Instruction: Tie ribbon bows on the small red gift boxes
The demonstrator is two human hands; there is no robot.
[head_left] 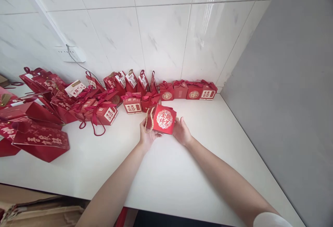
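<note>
Between my two hands is a small red gift box (164, 118) with gold characters in a round white-gold pattern and a twisted gold cord handle (149, 119) on its left. My left hand (148, 135) grips it from the lower left, thumb by the cord and fingers under the box. My right hand (182, 131) holds its right side, thumb raised and the fingertips partly hidden behind the box. Just behind it are a red box with a ribbon (151, 100) and a red box with a white double-happiness label (132, 105).
A row of red boxes (180, 91) stands along the tiled wall (163, 39). Many red boxes and bags crowd the left, including a large tilted one (43, 140). A socket (69, 54) with a cable is on the wall. A grey panel (281, 98) borders the white table (171, 182) on the right.
</note>
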